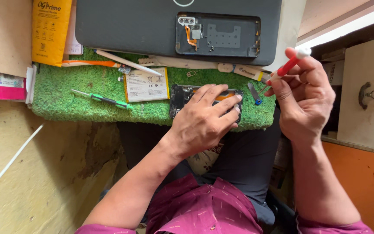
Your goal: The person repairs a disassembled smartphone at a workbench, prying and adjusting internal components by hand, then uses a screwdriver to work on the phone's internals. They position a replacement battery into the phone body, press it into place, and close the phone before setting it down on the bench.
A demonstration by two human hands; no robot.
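The left hand (204,119) lay flat on the opened phone (182,97) at the mat's (66,99) 6 o'clock edge. The right hand (304,95) pinched a red screwdriver (287,67) at 3 o'clock. The battery (146,85) and back cover (219,35) were already off; the rest stayed in

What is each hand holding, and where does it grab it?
The right hand pinches a red screwdriver around its handle. The left hand lies flat on the opened phone, gripping nothing.

Soft, even daylight fills the sharp picture, brightest in the blown-out strip at upper right, with faint shadows and no blur.
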